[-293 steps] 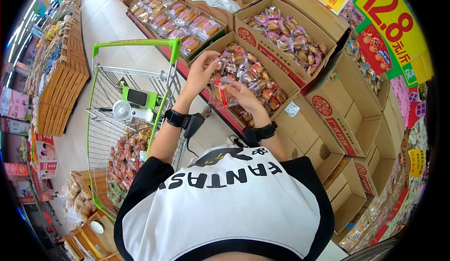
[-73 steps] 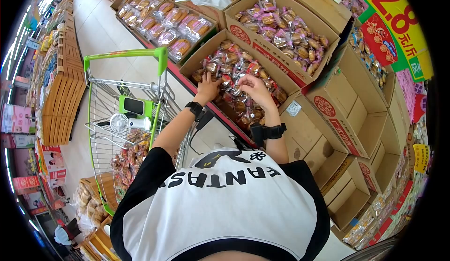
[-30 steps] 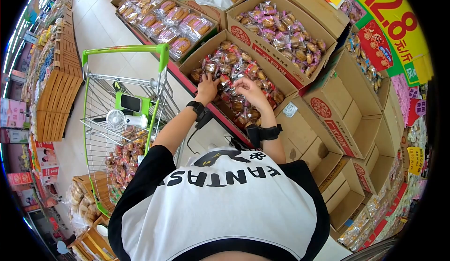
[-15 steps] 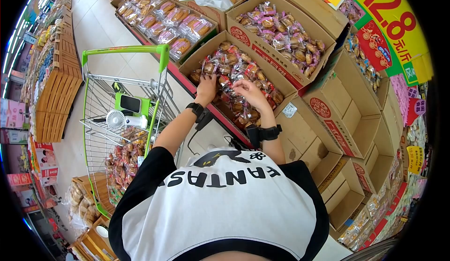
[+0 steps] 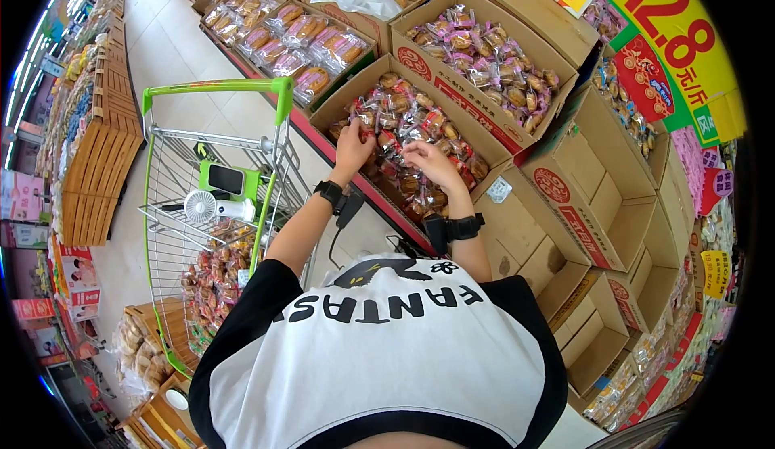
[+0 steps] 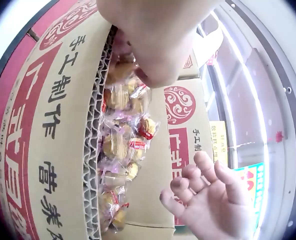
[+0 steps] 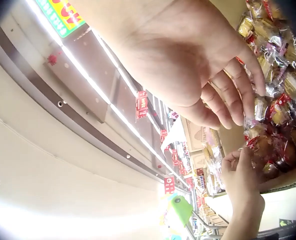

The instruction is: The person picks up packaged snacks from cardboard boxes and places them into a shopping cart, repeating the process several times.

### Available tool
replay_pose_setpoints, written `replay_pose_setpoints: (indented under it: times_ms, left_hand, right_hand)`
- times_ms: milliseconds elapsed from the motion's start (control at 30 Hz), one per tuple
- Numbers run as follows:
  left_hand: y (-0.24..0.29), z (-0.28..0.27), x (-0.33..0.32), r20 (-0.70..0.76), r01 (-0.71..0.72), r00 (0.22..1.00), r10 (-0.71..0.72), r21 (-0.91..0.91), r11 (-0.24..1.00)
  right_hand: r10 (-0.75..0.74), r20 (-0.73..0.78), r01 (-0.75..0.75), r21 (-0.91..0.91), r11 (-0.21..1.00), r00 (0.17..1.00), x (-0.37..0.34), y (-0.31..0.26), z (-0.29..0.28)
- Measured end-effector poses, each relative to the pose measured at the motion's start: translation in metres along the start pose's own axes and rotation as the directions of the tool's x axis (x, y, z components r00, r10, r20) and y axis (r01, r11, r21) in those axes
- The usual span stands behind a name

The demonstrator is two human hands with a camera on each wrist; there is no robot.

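Observation:
Small pastries (image 5: 420,126) in clear wrappers with red print fill a cardboard box (image 5: 476,118) in front of me. At the box's near-left part, my left hand (image 5: 353,152) has its fingers curled at the pile, pinching a wrapped pastry (image 7: 259,146); the wrist hides most of the fingertips in the left wrist view. My right hand (image 5: 433,164) hovers over the middle of the same box, fingers loosely bent, holding nothing. In the left wrist view the right hand (image 6: 213,200) shows its palm side with fingers spread.
A shopping cart (image 5: 214,84) stands at left, carrying wrapped pastries (image 5: 214,288), a small white fan (image 5: 202,206) and a phone (image 5: 226,178). Farther boxes hold pink-wrapped pastries (image 5: 496,70). Bare-bottomed boxes (image 5: 517,223) stand to the right. A yellow price sign (image 5: 678,37) hangs at upper right.
Earlier both hands held a clear red-printed packet above the box. The left hand then spread over the pile; now it has drawn up slightly and its fingers have curled. The right hand barely moved lately.

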State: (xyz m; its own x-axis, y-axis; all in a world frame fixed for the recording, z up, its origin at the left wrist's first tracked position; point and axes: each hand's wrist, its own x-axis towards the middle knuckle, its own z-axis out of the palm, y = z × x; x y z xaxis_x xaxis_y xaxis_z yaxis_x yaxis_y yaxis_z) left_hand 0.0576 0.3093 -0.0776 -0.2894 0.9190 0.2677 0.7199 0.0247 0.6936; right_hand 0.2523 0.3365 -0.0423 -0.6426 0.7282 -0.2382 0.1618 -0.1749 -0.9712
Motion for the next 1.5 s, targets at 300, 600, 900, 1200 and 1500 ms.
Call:
replay_pose_setpoints:
  times_ms: [300, 600, 900, 1200, 1500]
  left_hand:
    - [-0.008, -0.037, 0.020, 0.579, 0.544, 0.806, -0.123, -0.644, 0.538]
    - [-0.012, -0.038, 0.025, 0.777, 0.597, 0.616, 0.133, -0.570, 0.564]
    - [-0.036, 0.005, 0.017, 0.427, 0.137, 0.902, -0.058, -0.156, 0.978]
    - [-0.004, 0.008, -0.002, 0.477, -0.196, 0.876, -0.076, 0.494, 0.847]
    - [-0.012, 0.012, -0.005, 0.500, -0.254, 0.863, -0.073, 0.554, 0.793]
  right_hand:
    - [0.018, -0.210, -0.045, -0.125, 0.991, 0.978, 0.010, 0.019, 0.008]
    - [-0.049, -0.184, 0.038, -0.063, 0.997, 0.982, 0.030, 0.048, 0.043]
    - [0.208, -0.202, -0.198, 0.067, 0.978, 0.957, 0.016, 0.027, 0.026]
    - [0.254, -0.261, -0.262, 0.004, 0.965, 0.931, 0.022, 0.053, 0.019]
    - [0.325, 0.281, -0.110, -0.578, 0.808, 0.903, 0.039, 0.084, 0.038]
